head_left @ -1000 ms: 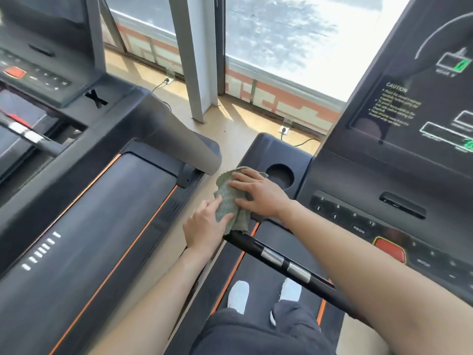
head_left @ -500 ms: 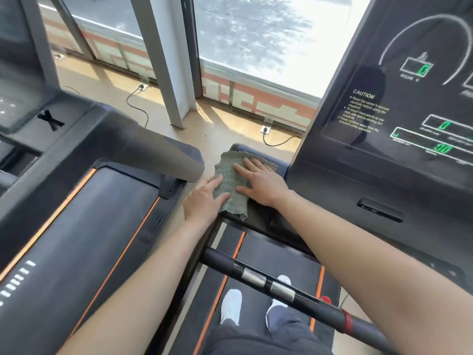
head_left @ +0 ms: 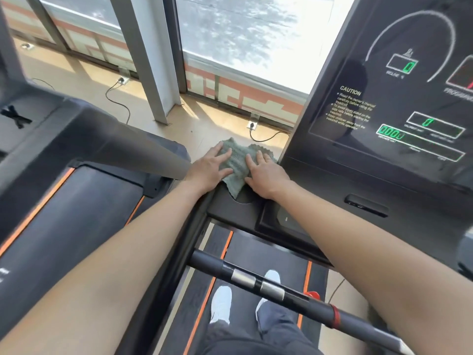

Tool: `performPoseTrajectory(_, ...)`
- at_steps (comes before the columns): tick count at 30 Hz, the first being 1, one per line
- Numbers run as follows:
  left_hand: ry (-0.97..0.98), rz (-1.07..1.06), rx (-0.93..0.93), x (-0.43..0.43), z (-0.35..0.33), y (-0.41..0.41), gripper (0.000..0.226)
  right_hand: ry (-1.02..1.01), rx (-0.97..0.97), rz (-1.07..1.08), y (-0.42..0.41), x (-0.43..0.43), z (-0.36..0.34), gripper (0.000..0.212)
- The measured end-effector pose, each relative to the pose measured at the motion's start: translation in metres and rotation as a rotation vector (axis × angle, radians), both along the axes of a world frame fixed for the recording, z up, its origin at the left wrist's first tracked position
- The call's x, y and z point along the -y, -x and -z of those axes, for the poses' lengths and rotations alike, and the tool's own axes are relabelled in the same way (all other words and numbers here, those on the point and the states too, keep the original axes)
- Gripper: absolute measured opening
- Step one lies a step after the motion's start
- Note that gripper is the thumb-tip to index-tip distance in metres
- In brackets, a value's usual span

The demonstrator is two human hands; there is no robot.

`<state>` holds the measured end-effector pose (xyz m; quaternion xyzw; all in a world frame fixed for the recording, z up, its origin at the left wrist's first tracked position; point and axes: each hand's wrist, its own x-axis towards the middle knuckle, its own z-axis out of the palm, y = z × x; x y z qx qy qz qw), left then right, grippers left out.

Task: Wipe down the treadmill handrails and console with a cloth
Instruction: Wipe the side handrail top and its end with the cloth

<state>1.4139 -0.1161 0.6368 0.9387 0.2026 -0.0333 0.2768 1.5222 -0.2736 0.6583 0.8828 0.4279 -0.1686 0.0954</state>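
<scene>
Cloth pinned under my flat left hand and right hand.
Risk: it sits at the console far edge; a push may drop it.

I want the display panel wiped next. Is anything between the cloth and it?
Nothing visible. The cloth lies under the left hand and right hand on the console tray; the display panel rises just right of it, only bare black surface between.
</scene>
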Motion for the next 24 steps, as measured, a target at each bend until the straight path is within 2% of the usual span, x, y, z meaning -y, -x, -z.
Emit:
performPoseTrajectory(7,0.01,0.04,0.066,0.003,0.018,0.043,0.055,0.011,0.095,-0.149,0.026,0.028,-0.001,0.072)
performPoseTrajectory(14,-0.049,0.01,0.12,0.028,0.025,0.1,0.049,-0.115,0.125,-0.241,0.076,0.067,0.007,0.066)
performPoseTrajectory(18,-0.039,-0.01,0.143,0.037,0.027,0.13,0.052,-0.211,0.155,-0.193,0.103,0.082,0.016,0.068)
performPoseTrajectory(24,-0.002,-0.089,0.139,0.049,0.023,0.164,0.051,-0.237,0.129,-0.159,0.138,0.093,0.028,0.07)
